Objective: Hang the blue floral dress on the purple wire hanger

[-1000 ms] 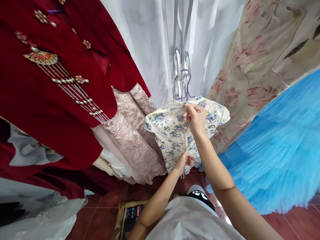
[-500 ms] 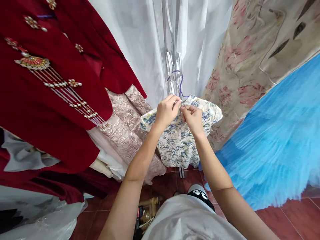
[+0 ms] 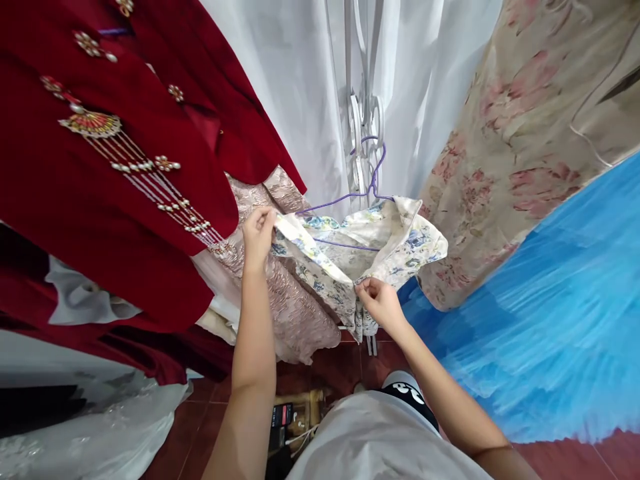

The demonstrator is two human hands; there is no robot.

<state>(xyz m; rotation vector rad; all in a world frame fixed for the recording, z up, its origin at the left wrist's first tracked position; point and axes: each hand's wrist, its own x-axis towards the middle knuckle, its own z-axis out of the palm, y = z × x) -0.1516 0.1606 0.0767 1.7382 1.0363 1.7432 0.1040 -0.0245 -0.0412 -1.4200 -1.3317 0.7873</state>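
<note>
A white blouse (image 3: 415, 243) with blue and yellow flowers hangs from a purple wire hanger (image 3: 371, 183), its front pulled apart so the inside and the hanger's lower bar show. My left hand (image 3: 257, 233) pinches the blouse's left edge near the shoulder, fingers closed. Lower down at the front opening, my right hand (image 3: 383, 303) pinches the other part of the edge between thumb and finger. The edge runs taut and slanting between both hands. The blouse's lower part is mostly hidden behind the front.
White metal rack hooks (image 3: 365, 127) stand behind the hanger. Left hangs a dark red velvet jacket (image 3: 165, 200) with beaded tassels, over a pink brocade garment (image 3: 310, 313). Right are a floral cloth (image 3: 480, 180) and a blue tulle skirt (image 3: 525, 320). A wooden stool (image 3: 313, 403) holds small items.
My hands, close together at the neckline before, have moved apart: left outward, right downward. The blouse front has been drawn open, and more of the purple hanger shows.
</note>
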